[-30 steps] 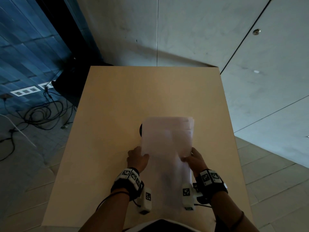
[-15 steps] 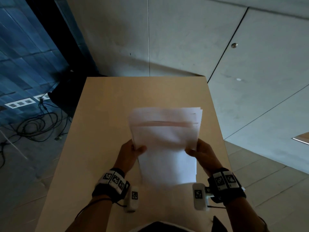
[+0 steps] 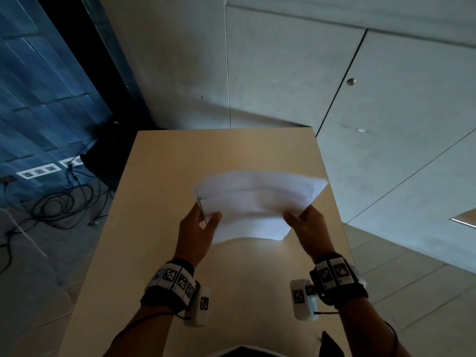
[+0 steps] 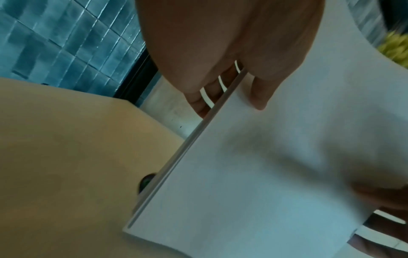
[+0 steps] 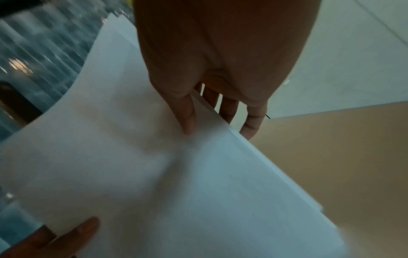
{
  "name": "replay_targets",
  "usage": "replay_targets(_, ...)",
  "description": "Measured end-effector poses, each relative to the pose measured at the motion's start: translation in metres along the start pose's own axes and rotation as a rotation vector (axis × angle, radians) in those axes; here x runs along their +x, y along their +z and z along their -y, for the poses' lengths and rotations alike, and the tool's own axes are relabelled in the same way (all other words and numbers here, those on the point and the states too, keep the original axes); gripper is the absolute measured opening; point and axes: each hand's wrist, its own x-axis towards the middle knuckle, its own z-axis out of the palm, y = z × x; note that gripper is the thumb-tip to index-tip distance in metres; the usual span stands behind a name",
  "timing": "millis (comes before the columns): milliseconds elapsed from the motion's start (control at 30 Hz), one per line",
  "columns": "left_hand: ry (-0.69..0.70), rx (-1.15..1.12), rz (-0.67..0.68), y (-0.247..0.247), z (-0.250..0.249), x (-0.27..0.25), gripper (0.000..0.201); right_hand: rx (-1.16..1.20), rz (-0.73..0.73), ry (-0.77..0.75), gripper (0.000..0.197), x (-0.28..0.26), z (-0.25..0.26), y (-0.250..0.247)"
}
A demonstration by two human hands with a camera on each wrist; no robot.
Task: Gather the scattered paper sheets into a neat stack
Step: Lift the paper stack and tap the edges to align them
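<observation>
We hold the gathered paper sheets (image 3: pixel 253 204) in the air above the table (image 3: pixel 180 161), in the centre of the head view, with no loose sheet visible anywhere on the tabletop. Our left hand (image 3: pixel 197 233) pinches the bundle's left edge, thumb on the near face and fingers (image 4: pixel 199 103) behind; our right hand (image 3: pixel 306 228) grips the right edge the same way, thumb (image 5: pixel 187 120) pressed flat on top. By our reading, the collecting is done and we are at the squaring stage.

The sheets are plain white, thin and limp; the bundle bows between our two grips, and its top edge fans into several stepped layers toward the upper right corner. The left wrist view shows the left edge as a fairly tight band of layers, while the right wrist view shows the right edge stepped and uneven. The table is a smooth, matte, pale wood-toned slab with square corners. A small dark round object (image 4: pixel 146 179) peeks out behind the bundle's edge low in the left wrist view; what it is we cannot tell.

The next move likely calls for loosening both grips slightly and tapping an edge on the table so the layers slide level.
</observation>
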Motion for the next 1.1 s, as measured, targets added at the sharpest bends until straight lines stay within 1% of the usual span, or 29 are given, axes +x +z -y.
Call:
replay_targets(67, -0.064, 0.014, 0.022, 0.002, 0.012, -0.004, 0.043, -0.077, 0.023, 0.053, 0.018, -0.003, -0.015, 0.006)
replay_targets(133, -0.069, 0.044, 0.029, 0.002, 0.017, -0.006, 0.041, -0.122, 0.013, 0.079, 0.024, -0.007, -0.022, 0.010)
replay_targets(233, -0.061, 0.056, 0.018, 0.002, 0.014, -0.006, 0.037, -0.078, -0.029, 0.124, 0.020, -0.010, -0.017, 0.013)
replay_targets(400, -0.008, 0.060, -0.024, -0.003, 0.008, -0.004, 0.031, -0.044, -0.071, 0.060, 0.009, -0.012, 0.001, 0.007)
replay_targets(467, -0.020, 0.065, -0.013, -0.001, 0.012, -0.004, 0.031, -0.059, -0.068, 0.063, 0.011, -0.014, -0.004, 0.007)
replay_targets(533, -0.056, 0.103, 0.027, 0.004, 0.018, -0.008, 0.038, -0.087, -0.009, 0.100, 0.027, -0.017, -0.013, 0.013)
replay_targets(600, -0.085, 0.086, 0.049, 0.008, 0.021, -0.012, 0.045, -0.057, 0.048, 0.121, 0.052, -0.023, -0.018, 0.018)
replay_targets(633, -0.092, 0.054, 0.047, 0.008, 0.019, -0.013, 0.048, -0.011, 0.060, 0.120, 0.065, -0.024, -0.016, 0.019)
replay_targets(667, -0.099, 0.016, 0.042, 0.008, 0.016, -0.014, 0.050, 0.054, 0.068, 0.113, 0.073, -0.024, -0.012, 0.019)
replay_targets(700, -0.106, -0.028, 0.035, 0.009, 0.014, -0.014, 0.051, 0.127, 0.070, 0.096, 0.075, -0.024, -0.006, 0.019)
replay_targets(766, -0.119, -0.130, 0.010, 0.010, 0.007, -0.012, 0.051, 0.255, 0.051, 0.061, 0.070, -0.023, 0.008, 0.019)
replay_targets(833, -0.100, -0.211, -0.042, 0.012, 0.000, -0.010, 0.051, 0.326, 0.034, 0.032, 0.066, -0.024, 0.023, 0.019)
replay_targets(900, -0.077, -0.266, -0.090, 0.015, -0.007, -0.008, 0.052, 0.347, 0.013, 0.021, 0.060, -0.024, 0.032, 0.024)
replay_targets(1000, -0.091, -0.307, -0.155, 0.021, -0.011, -0.007, 0.050, 0.368, -0.092, 0.022, 0.047, -0.020, 0.036, 0.032)
replay_targets(1100, -0.099, -0.284, -0.253, 0.027, -0.018, -0.004, 0.041, 0.378, -0.177, 0.036, 0.036, -0.015, 0.038, 0.038)
